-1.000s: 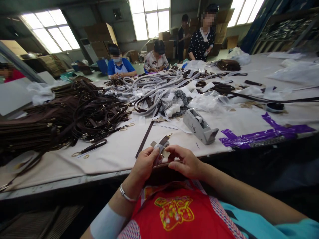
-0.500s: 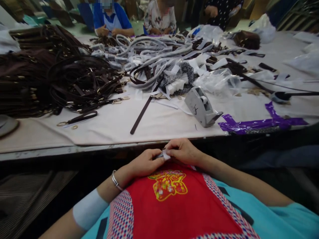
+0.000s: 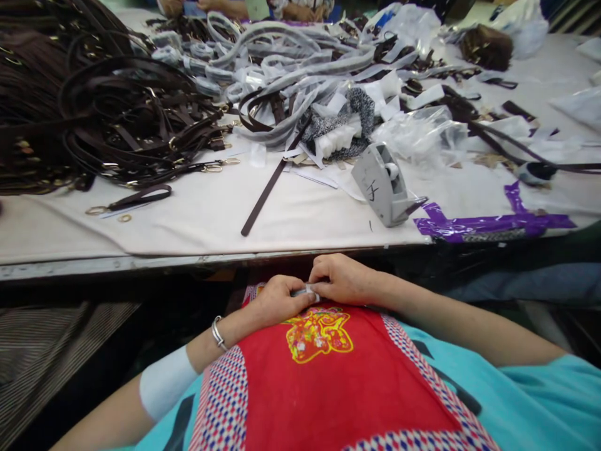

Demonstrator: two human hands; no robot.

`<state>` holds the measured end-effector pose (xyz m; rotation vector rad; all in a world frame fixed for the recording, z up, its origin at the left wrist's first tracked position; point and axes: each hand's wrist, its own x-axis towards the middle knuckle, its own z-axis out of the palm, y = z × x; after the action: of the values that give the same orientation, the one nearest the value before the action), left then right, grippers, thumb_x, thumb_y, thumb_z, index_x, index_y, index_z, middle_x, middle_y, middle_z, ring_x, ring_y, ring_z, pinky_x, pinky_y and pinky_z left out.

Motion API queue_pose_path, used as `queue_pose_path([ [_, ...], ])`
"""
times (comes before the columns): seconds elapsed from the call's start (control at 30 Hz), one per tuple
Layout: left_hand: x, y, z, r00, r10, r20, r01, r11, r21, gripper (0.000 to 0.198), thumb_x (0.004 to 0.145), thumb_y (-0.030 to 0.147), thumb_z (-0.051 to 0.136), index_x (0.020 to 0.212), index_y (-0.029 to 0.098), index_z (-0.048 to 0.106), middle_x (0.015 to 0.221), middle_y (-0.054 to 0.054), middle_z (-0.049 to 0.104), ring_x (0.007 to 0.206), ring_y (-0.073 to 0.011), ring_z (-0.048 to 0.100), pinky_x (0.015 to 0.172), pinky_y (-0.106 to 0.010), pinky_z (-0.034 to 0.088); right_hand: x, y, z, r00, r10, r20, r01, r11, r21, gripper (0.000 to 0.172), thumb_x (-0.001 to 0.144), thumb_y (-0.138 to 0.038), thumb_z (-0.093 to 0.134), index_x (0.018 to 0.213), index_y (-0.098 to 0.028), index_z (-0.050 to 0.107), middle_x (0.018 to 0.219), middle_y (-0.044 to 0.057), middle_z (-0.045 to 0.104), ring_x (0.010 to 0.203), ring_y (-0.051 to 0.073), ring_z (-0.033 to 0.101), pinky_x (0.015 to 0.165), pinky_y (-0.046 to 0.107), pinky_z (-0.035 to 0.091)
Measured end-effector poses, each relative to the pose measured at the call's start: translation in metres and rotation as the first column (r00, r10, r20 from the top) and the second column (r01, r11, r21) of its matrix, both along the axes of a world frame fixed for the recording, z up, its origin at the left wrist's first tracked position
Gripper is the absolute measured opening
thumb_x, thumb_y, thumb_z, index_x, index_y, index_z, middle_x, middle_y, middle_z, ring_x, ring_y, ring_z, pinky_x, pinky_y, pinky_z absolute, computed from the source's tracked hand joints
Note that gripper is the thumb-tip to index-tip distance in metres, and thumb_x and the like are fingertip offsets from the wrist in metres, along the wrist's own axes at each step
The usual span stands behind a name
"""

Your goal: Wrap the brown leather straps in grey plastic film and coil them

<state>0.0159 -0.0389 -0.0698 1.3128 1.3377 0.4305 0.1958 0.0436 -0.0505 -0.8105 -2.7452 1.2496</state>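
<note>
Just above the red apron (image 3: pixel 291 388), below the table's front edge, my two hands come together. My left hand (image 3: pixel 282 297) is closed on a small grey-white strip (image 3: pixel 300 291), pinched between thumb and fingers. My right hand (image 3: pixel 340 279) pinches a small white piece (image 3: pixel 313 289) at the end of that strip. My fingers cover most of it, so its exact kind is hidden. Beyond my hands, a dark brown strap (image 3: pixel 267 194) lies on the table, and a grey tape dispenser (image 3: pixel 382 185) stands to its right.
Dark brown straps with metal clasps (image 3: pixel 141 125) heap up at the left. Grey-wrapped straps (image 3: pixel 282 56) and clear plastic (image 3: pixel 422 138) cover the middle. A short strap loop (image 3: pixel 136 199) and purple tape (image 3: pixel 493 225) lie near the table edge (image 3: pixel 141 263). Co-workers' hands (image 3: pixel 305 11) show at the far side.
The view has tipped downward, so the table sits higher in the picture and the co-workers are mostly cut off. My hands have drawn slightly closer together over the white piece.
</note>
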Motion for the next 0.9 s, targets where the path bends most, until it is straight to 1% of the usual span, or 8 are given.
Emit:
queue_pose_path([
  [0.13, -0.001, 0.002, -0.003, 0.993, -0.032, -0.114, 0.035, 0.999, 0.024, 0.036, 0.082, 0.045, 0.058, 0.073, 0.013, 0.071, 0.063, -0.001, 0.062, 0.059, -0.0141, 0.051, 0.051, -0.023, 0.031, -0.003, -0.008, -0.011, 0.994, 0.113, -0.008, -0.106, 0.953, 0.284, 0.013, 0.082, -0.015, 0.061, 0.072, -0.012, 0.069, 0.074, 0.004, 0.06, 0.068, 0.014, 0.052, 0.063, 0.026, 0.038],
  [0.27, -0.004, 0.007, -0.004, 0.993, -0.089, -0.078, 0.09, 0.996, 0.011, 0.039, 0.084, 0.048, 0.055, 0.071, 0.013, 0.068, 0.063, 0.0, 0.059, 0.06, -0.014, 0.049, 0.053, -0.024, 0.031, 0.002, -0.012, -0.021, 0.971, 0.233, -0.06, -0.15, 0.78, 0.608, 0.024, 0.091, -0.019, 0.053, 0.068, -0.013, 0.062, 0.071, 0.006, 0.055, 0.07, 0.018, 0.045, 0.066, 0.033, 0.033],
  [0.43, -0.005, 0.01, -0.004, 0.997, 0.041, 0.06, -0.033, 0.989, -0.142, 0.038, 0.079, 0.05, 0.061, 0.068, 0.014, 0.062, 0.059, 0.003, 0.051, 0.056, -0.0111, 0.039, 0.052, -0.025, 0.027, 0.016, -0.008, -0.017, 0.946, 0.315, -0.072, -0.19, 0.724, 0.663, 0.028, 0.099, -0.021, 0.043, 0.083, -0.013, 0.064, 0.076, 0.007, 0.056, 0.074, 0.019, 0.044, 0.068, 0.035, 0.031],
  [0.53, -0.003, 0.01, -0.008, 0.937, 0.197, 0.289, -0.114, 0.954, -0.278, 0.033, 0.074, 0.046, 0.064, 0.067, 0.015, 0.057, 0.057, 0.004, 0.047, 0.052, -0.0093, 0.034, 0.05, -0.025, 0.024, 0.022, -0.006, -0.011, 0.949, 0.311, -0.057, -0.184, 0.688, 0.702, 0.027, 0.101, -0.022, 0.041, 0.098, -0.011, 0.066, 0.081, 0.007, 0.059, 0.076, 0.02, 0.046, 0.069, 0.036, 0.032],
  [0.63, 0.001, 0.013, -0.012, 0.836, 0.317, 0.447, -0.167, 0.925, -0.343, 0.03, 0.073, 0.042, 0.067, 0.065, 0.016, 0.054, 0.055, 0.004, 0.046, 0.05, -0.0083, 0.033, 0.05, -0.024, 0.023, 0.022, -0.007, -0.01, 0.949, 0.299, -0.104, -0.119, 0.641, 0.759, 0.025, 0.1, -0.016, 0.042, 0.095, -0.011, 0.066, 0.078, 0.007, 0.06, 0.073, 0.019, 0.047, 0.065, 0.036, 0.032],
  [0.77, 0.004, 0.021, -0.01, 0.818, 0.333, 0.469, -0.192, 0.927, -0.323, 0.035, 0.077, 0.044, 0.07, 0.065, 0.015, 0.053, 0.054, 0.005, 0.043, 0.049, -0.0075, 0.032, 0.049, -0.023, 0.023, 0.025, -0.011, -0.01, 0.933, 0.254, -0.254, 0.04, 0.63, 0.776, 0.016, 0.095, -0.014, 0.051, 0.096, -0.012, 0.067, 0.075, 0.005, 0.062, 0.072, 0.019, 0.051, 0.064, 0.035, 0.035],
  [0.83, 0.002, 0.023, -0.007, 0.821, 0.341, 0.457, -0.225, 0.93, -0.289, 0.034, 0.077, 0.046, 0.069, 0.071, 0.014, 0.057, 0.058, 0.004, 0.047, 0.052, -0.0083, 0.035, 0.05, -0.022, 0.026, 0.034, -0.005, -0.007, 0.922, 0.167, -0.349, 0.162, 0.652, 0.74, 0.014, 0.093, -0.013, 0.055, 0.099, -0.016, 0.067, 0.079, 0.005, 0.065, 0.076, 0.019, 0.055, 0.068, 0.034, 0.039],
  [0.9, -0.001, 0.025, -0.005, 0.846, 0.348, 0.405, -0.28, 0.935, -0.219, 0.036, 0.079, 0.049, 0.068, 0.078, 0.014, 0.062, 0.063, 0.002, 0.052, 0.056, -0.0102, 0.041, 0.054, -0.022, 0.031, 0.051, 0.013, -0.002, 0.881, -0.016, -0.474, 0.371, 0.646, 0.667, 0.013, 0.09, -0.014, 0.058, 0.097, -0.018, 0.068, 0.085, 0.006, 0.066, 0.081, 0.019, 0.058, 0.075, 0.035, 0.044],
])
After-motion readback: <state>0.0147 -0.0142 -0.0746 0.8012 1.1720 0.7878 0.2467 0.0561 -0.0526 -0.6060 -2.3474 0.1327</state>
